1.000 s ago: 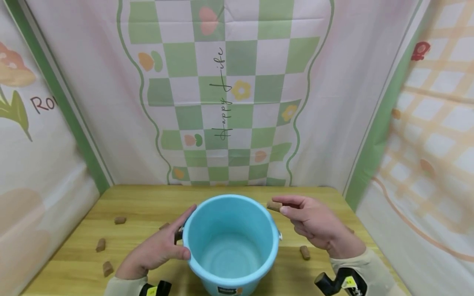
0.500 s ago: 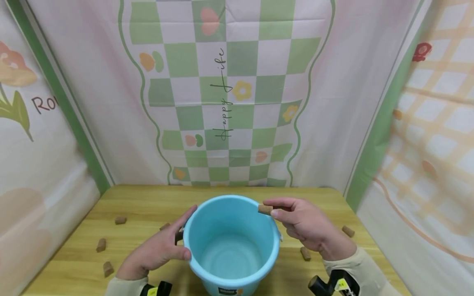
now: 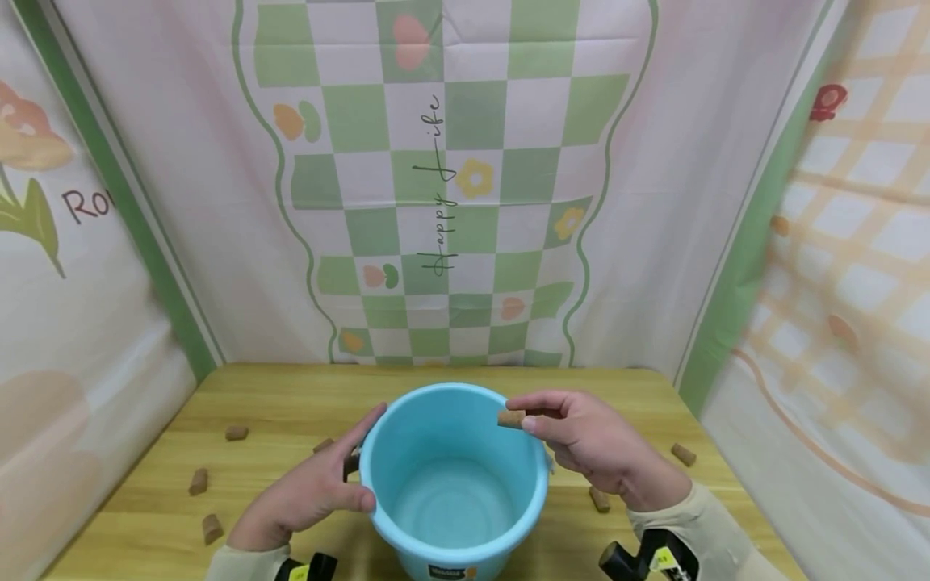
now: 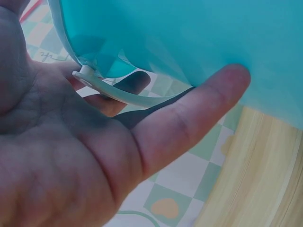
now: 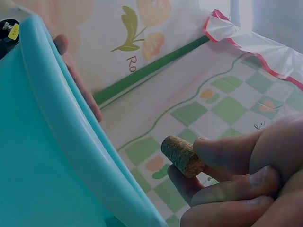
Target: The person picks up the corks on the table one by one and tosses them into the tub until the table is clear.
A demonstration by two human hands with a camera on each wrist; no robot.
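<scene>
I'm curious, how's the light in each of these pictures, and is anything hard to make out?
Head view: soft, fairly even light, but the print on the label of the bucket is too smudged to read; left wrist view: dimmer, with the left hand's far fingers in dark shadow; right wrist view: crisp grain on the cork, glare near the top right.

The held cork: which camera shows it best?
The right wrist view: the cork is large, its speckled surface clear. The head view shows it small in the right hand; the left wrist view doesn't show it.
</scene>
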